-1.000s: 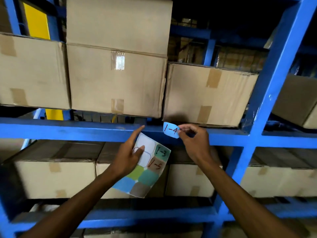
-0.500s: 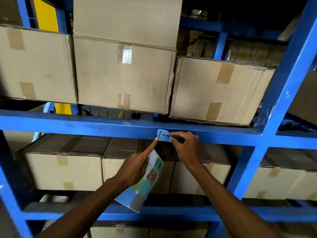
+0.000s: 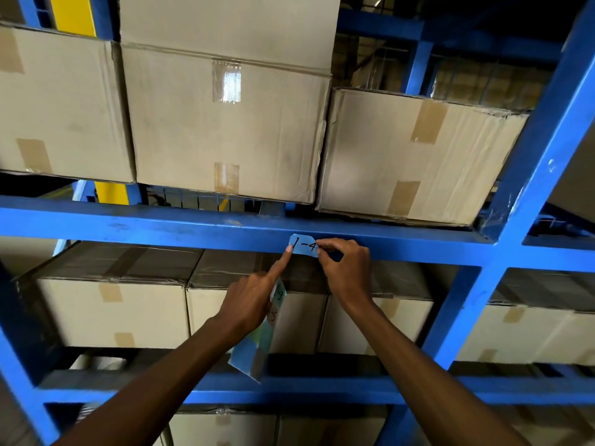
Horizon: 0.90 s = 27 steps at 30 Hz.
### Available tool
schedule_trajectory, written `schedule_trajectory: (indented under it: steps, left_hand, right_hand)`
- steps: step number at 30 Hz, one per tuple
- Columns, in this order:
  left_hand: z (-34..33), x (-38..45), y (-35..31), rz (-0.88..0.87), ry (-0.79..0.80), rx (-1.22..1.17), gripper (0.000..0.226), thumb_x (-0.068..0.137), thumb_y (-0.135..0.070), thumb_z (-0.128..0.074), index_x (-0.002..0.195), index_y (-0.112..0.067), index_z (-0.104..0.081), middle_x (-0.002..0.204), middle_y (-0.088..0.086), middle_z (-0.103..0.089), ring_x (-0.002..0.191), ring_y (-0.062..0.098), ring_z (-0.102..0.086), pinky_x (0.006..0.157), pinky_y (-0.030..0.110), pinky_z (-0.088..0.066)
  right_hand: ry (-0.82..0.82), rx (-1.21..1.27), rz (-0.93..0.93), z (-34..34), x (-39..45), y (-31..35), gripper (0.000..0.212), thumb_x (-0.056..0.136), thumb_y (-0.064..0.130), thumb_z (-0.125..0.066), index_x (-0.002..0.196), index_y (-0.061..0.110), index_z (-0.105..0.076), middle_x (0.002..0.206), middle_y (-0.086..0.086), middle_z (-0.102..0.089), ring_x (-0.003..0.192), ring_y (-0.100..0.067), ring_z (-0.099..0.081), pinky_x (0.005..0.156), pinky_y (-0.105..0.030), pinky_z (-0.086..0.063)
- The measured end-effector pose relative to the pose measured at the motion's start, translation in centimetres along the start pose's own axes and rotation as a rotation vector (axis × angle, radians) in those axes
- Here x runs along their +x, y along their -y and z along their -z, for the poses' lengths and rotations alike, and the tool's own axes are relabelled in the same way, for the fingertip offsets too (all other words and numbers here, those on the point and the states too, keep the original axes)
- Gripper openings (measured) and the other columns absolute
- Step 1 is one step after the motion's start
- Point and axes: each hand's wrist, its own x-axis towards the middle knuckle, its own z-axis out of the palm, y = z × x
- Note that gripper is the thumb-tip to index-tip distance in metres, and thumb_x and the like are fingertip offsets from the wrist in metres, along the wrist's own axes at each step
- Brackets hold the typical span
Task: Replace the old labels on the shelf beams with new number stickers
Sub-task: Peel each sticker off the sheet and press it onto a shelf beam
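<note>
A blue steel storage rack fills the view, its shelves packed with taped cardboard boxes [image 3: 225, 123], and a yellow post [image 3: 74, 14] shows behind the upper left bay. Across the middle runs a horizontal blue shelf beam [image 3: 145, 228], meeting a blue upright [image 3: 528, 175] on the right. Three boxes sit on the level above the beam; the middle one carries a strip of clear shiny tape, and the right one is creased and tilted. More boxes line the shelf below.

A light blue sticker [image 3: 302, 245] marked "1-4" in black handwriting lies against the front face of the beam, just right of centre. The right hand [image 3: 347, 272] pinches the sticker's right edge between thumb and fingertips, holding it to the beam. The left hand [image 3: 254, 300] extends its index finger so the tip touches the sticker's lower left corner, while the remaining fingers curl around a sticker sheet [image 3: 260, 339] that hangs down below the hand. The sheet shows coloured patches in blue, green and grey, with handwritten numbers partly hidden by the hand; they cannot be read fully. Both forearms reach up from the bottom of the frame, bare to the edge.
</note>
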Motion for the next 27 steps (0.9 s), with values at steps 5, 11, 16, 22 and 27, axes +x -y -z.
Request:
schedule_trajectory:
  steps: [5, 11, 16, 22, 27]
  left_hand:
    - [-0.9, 0.1, 0.4, 0.002, -0.005, -0.002, 0.111, 0.089, -0.013, -0.059, 0.128, -0.046, 0.040, 0.093, 0.016, -0.070, 0.063, 0.022, -0.064, 0.061, 0.034, -0.056]
    - [-1.1, 0.3, 0.6, -0.006, -0.011, 0.009, 0.116, 0.090, -0.013, -0.059, 0.122, -0.050, 0.046, 0.091, 0.015, -0.071, 0.062, 0.021, -0.065, 0.062, 0.036, -0.058]
    - [-1.6, 0.2, 0.5, 0.005, -0.010, 0.010, 0.119, 0.087, -0.013, -0.063, 0.124, -0.051, 0.044, 0.101, 0.018, -0.070, 0.072, 0.026, -0.068, 0.067, 0.041, -0.059]
    - [-1.8, 0.2, 0.5, 0.003, -0.014, 0.021, 0.122, 0.087, -0.013, -0.064, 0.124, -0.050, 0.046, 0.100, 0.017, -0.070, 0.071, 0.025, -0.068, 0.065, 0.039, -0.059]
    - [-1.6, 0.2, 0.2, 0.004, -0.011, 0.016, 0.118, 0.088, -0.016, -0.062, 0.123, -0.048, 0.045, 0.104, 0.018, -0.069, 0.074, 0.025, -0.069, 0.066, 0.037, -0.059]
  right_hand:
    - [-0.014, 0.030, -0.007, 0.1, -0.1, -0.1, 0.023, 0.081, 0.016, -0.068, 0.104, 0.015, -0.069, 0.103, -0.007, -0.071, 0.097, -0.020, -0.060, 0.084, -0.047, -0.052]
    - [-0.022, 0.017, 0.020, 0.3, 0.0, 0.0, 0.022, 0.081, 0.015, -0.068, 0.103, 0.013, -0.070, 0.101, -0.007, -0.072, 0.095, -0.021, -0.061, 0.084, -0.047, -0.052]
    - [-0.050, 0.014, 0.012, 0.1, 0.1, 0.4, 0.021, 0.081, 0.014, -0.069, 0.101, 0.010, -0.069, 0.100, -0.008, -0.072, 0.094, -0.021, -0.063, 0.084, -0.047, -0.053]
    - [-0.050, 0.007, -0.033, -0.3, 0.2, 0.6, 0.021, 0.082, 0.017, -0.067, 0.102, 0.012, -0.068, 0.102, -0.007, -0.071, 0.096, -0.019, -0.062, 0.085, -0.044, -0.054]
    - [-0.065, -0.011, -0.050, -0.5, 0.2, 0.7, 0.021, 0.082, 0.017, -0.067, 0.102, 0.013, -0.067, 0.103, -0.006, -0.070, 0.098, -0.019, -0.061, 0.085, -0.043, -0.054]
